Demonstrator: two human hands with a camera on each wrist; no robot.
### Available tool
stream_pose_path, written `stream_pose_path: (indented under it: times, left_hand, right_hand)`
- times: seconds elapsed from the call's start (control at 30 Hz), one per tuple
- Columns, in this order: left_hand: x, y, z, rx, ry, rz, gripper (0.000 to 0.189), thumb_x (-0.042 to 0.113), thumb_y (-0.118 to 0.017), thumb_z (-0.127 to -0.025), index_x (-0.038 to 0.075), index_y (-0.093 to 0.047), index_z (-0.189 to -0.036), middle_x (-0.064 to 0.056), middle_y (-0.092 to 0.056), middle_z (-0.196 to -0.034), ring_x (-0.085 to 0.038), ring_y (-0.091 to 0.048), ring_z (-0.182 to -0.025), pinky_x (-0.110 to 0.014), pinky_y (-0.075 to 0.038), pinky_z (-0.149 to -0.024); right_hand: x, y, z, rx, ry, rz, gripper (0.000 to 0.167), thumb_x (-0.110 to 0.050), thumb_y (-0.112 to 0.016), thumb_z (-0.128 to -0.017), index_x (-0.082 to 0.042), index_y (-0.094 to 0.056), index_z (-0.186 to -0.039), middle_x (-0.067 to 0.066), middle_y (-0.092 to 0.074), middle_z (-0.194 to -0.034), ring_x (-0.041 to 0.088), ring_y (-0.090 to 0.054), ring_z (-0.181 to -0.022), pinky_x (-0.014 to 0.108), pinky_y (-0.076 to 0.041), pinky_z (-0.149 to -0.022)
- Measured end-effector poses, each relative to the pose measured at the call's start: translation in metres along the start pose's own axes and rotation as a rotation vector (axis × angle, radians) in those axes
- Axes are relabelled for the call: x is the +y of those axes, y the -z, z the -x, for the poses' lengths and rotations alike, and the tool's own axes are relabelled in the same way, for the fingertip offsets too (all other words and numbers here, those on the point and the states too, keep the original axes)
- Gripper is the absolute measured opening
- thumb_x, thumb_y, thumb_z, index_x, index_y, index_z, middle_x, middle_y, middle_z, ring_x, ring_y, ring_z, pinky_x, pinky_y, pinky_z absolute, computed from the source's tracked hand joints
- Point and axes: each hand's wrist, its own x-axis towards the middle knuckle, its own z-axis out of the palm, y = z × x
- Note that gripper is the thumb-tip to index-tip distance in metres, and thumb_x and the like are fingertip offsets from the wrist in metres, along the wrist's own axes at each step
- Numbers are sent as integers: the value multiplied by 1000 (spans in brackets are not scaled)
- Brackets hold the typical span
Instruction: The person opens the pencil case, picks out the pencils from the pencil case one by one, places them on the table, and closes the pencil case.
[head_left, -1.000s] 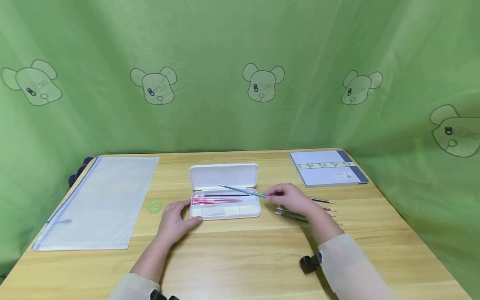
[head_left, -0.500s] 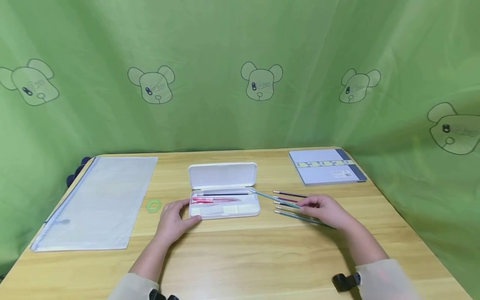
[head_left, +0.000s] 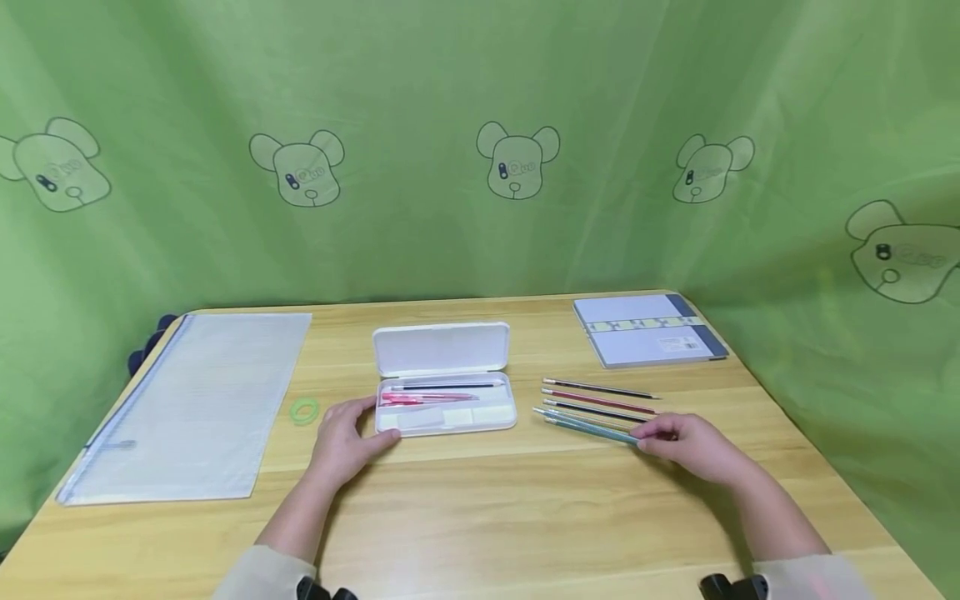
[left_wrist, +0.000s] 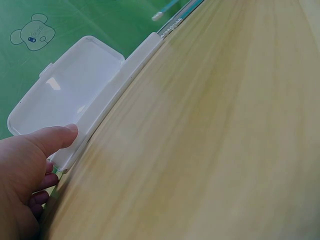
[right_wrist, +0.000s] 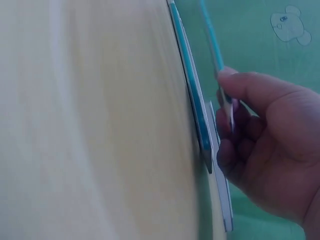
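Observation:
A white pencil case [head_left: 442, 350] stands with its lid raised. My left hand [head_left: 341, 442] grips its left end, thumb [left_wrist: 60, 137] on the front wall and the other fingers round the end. Inside lie a dark pencil [head_left: 450, 386], pink pens [head_left: 427, 399] and small white blocks [head_left: 465, 416]. Between thumb and fingers my right hand [head_left: 697, 450] pinches a teal pencil [right_wrist: 214, 40] near its point. In the right wrist view this pencil is raised beside another teal pencil [right_wrist: 192, 90] lying on the table. Black [head_left: 600, 388] and red pencils [head_left: 600, 401] lie in the same row.
A mesh zip pouch [head_left: 195, 408] lies flat at the left. Beside the left hand is a green ring [head_left: 303, 411]. A notebook with a patterned band [head_left: 637, 333] sits at the back right. A green curtain [head_left: 420, 225] hangs behind the wooden table [head_left: 480, 517].
My right hand has carried the teal pencil from over the case to the right, down over the pencil row. My left hand keeps its grip on the case.

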Motion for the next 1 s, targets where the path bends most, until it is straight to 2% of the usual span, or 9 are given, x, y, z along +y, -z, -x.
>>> stream_pose_path:
  times: [0.23,0.4,0.77,1.0]
  left_hand:
    - [0,0,-1,0,-3,1,71,35,-78,-80,1,-53,-137,-21,-53,-142,-40,-38,-137,-55,-28,-118]
    - [0,1,0,5,-10,0,70,34,-78,-80,0,-53,-137,-22,-53,-141,-40,-38,-136,-56,-28,-117]
    - [-1,-1,0,7,-7,6,71,34,-78,-80,1,-54,-137,-21,-53,-142,-39,-39,-136,-55,-28,-118]
    - [-1,0,1,10,-10,5,70,34,-78,-80,1,-54,-137,-21,-54,-141,-39,-39,-136,-55,-29,-118]
  right_hand:
    - [8,3,9,-7,-22,4,26,-22,-68,-90,-4,-71,-108,9,-70,-102,2,-56,-80,21,-51,-68]
    - [12,3,12,-15,-25,24,24,-23,-69,-90,-6,-72,-106,8,-72,-104,0,-58,-86,20,-51,-73]
    - [10,1,11,4,-45,71,18,-21,-72,-87,-7,-74,-100,6,-72,-99,6,-60,-86,21,-51,-73]
    - [10,-1,9,8,-48,86,15,-17,-72,-87,-7,-74,-98,3,-71,-95,5,-59,-82,22,-51,-71]
